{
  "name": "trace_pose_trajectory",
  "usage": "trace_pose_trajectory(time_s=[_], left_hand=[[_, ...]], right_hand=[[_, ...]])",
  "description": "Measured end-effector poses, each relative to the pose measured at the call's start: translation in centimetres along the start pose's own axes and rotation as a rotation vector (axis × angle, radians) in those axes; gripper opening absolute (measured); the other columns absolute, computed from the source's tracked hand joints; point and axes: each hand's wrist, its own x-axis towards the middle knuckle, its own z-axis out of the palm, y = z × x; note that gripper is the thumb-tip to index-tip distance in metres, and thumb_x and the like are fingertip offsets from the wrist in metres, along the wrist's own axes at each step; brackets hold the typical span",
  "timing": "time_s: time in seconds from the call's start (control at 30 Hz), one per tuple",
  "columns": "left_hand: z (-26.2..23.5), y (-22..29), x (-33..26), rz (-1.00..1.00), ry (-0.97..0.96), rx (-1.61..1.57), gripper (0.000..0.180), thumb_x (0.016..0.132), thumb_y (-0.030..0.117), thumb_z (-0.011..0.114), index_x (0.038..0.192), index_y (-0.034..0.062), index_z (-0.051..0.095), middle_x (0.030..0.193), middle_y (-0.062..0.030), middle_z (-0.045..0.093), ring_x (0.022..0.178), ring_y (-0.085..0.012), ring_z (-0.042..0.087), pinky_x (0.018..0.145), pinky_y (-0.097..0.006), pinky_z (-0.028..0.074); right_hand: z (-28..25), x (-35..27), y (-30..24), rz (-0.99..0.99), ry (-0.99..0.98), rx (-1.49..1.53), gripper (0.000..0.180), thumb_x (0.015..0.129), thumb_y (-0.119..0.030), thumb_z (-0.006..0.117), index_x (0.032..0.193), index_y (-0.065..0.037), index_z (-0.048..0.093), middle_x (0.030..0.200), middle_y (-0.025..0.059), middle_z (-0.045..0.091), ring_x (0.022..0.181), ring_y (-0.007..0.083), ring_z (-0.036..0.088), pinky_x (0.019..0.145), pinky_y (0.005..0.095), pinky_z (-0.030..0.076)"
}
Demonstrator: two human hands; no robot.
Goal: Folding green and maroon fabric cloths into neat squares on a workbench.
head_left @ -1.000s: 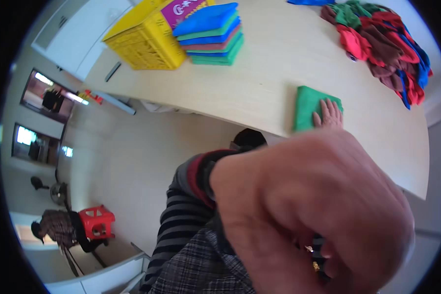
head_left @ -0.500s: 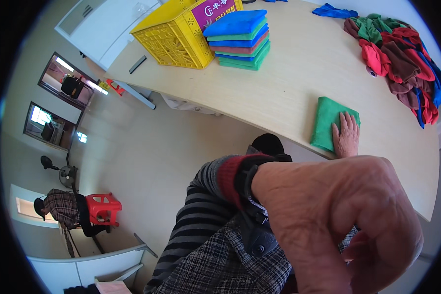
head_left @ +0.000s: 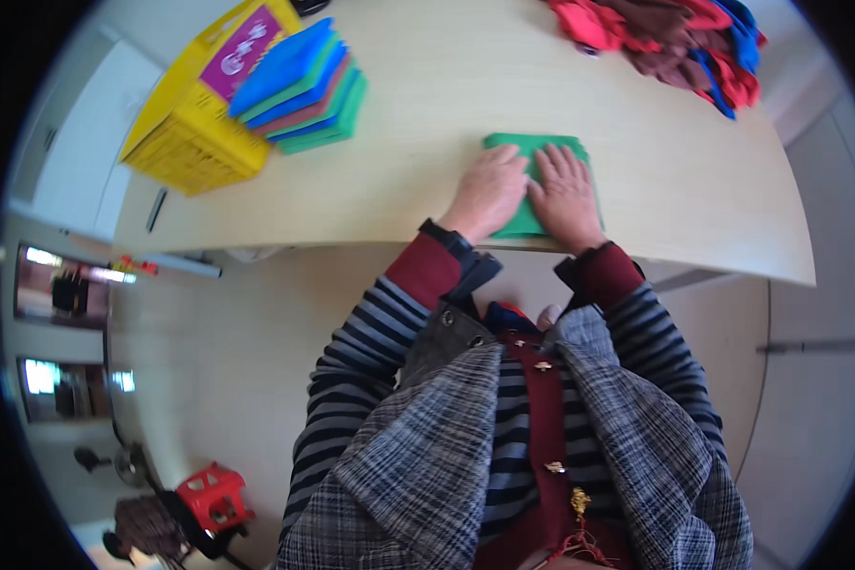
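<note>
A folded green cloth (head_left: 524, 222) lies near the front edge of the table, a neat rectangle. My left hand (head_left: 489, 192) rests on its left side, fingers stretched toward the middle. On the right half of the same cloth, my right hand (head_left: 567, 198) lies flat with its fingers spread a little. Neither hand grips anything. To the left stands a stack of folded cloths (head_left: 299, 90) in blue, green and brown, leaning slightly. A loose heap of red, brown and blue cloths (head_left: 670, 43) is at the far right.
A yellow plastic crate (head_left: 195, 142) with a purple label stands beside the stack. A dark flat bar (head_left: 157, 210) lies near the left end of the pale table (head_left: 427, 85). Lower left, a person (head_left: 152, 528) is by a red stool (head_left: 217, 499).
My left hand, raised close to the camera before, has come down onto the green cloth. My right hand still rests on it. The view has turned, shifting the whole scene.
</note>
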Motion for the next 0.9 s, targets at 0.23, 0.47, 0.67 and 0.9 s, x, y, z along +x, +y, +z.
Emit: trace_pose_trajectory(time_s=[0.23,0.47,0.67,0.9], left_hand=[[6.1,-0.3,1.0,-0.097,-0.02,0.097,0.06,0.1,0.034,0.056,0.151,0.0055,0.042,0.16,-0.0158,0.036,0.149,-0.0311,0.031,0.121,-0.052,0.026],[3.8,0.1,1.1,-0.145,-0.1,0.15,0.065,0.102,0.042,0.051,0.154,0.0072,0.038,0.163,-0.0146,0.032,0.151,-0.0315,0.027,0.121,-0.056,0.023],[2.5,0.0,1.8,-0.159,-0.137,0.175,0.071,0.102,0.05,0.048,0.157,0.008,0.033,0.165,-0.0146,0.028,0.153,-0.0314,0.022,0.122,-0.057,0.017],[2.3,0.8,1.6,-0.169,-0.207,0.223,0.076,0.099,0.053,0.051,0.157,0.0073,0.032,0.165,-0.0153,0.028,0.154,-0.0312,0.02,0.123,-0.057,0.014]], right_hand=[[-1.1,1.4,2.7,-0.038,-0.037,-0.057,0.057,0.101,-0.04,0.05,0.148,-0.009,0.048,0.157,0.0154,0.042,0.148,0.0348,0.033,0.121,0.0496,0.025],[-2.2,1.9,2.9,0.048,-0.033,-0.047,0.058,0.102,-0.042,0.048,0.15,-0.009,0.046,0.158,0.0156,0.041,0.149,0.0357,0.032,0.121,0.0502,0.026],[-3.5,2.1,4.5,0.091,-0.05,0.006,0.059,0.102,-0.042,0.049,0.15,-0.008,0.045,0.158,0.0157,0.04,0.148,0.0365,0.032,0.12,0.0516,0.026],[-4.6,3.7,1.8,-0.058,-0.053,0.023,0.057,0.102,-0.041,0.048,0.146,-0.004,0.049,0.155,0.0163,0.044,0.147,0.0375,0.034,0.12,0.0532,0.026]])
